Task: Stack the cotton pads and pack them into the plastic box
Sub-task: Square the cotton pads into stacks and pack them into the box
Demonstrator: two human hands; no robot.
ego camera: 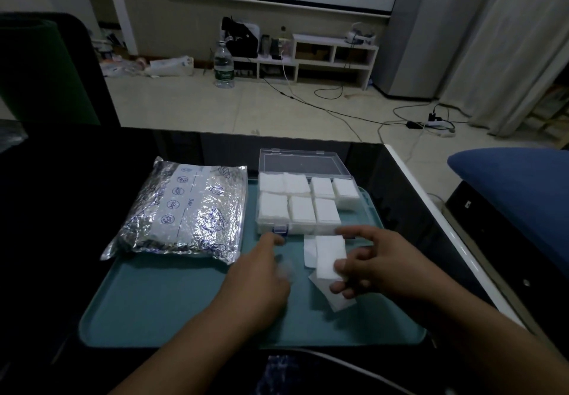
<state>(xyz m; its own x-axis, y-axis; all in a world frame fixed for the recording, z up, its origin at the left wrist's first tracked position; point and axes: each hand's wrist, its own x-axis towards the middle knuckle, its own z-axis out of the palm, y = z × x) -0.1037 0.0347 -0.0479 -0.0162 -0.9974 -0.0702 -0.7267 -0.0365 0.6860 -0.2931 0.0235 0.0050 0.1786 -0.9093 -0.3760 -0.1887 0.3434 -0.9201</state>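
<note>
Nearest us, our right hand [374, 267] pinches a pad stack [329, 257] for the box [308, 204], while our left hand [261, 274], seemingly loose-fingered, steadies nothing.

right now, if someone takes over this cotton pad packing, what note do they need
Right hand has a grip on a small stack of white square cotton pads over the teal plastic tray.
Left hand holds nothing, fingertips near the blue latch of the clear plastic box.
Done: seven compartments hold pads; lid open.
Left: fill the near-right compartment, gather the loose pads, close the lid.
</note>
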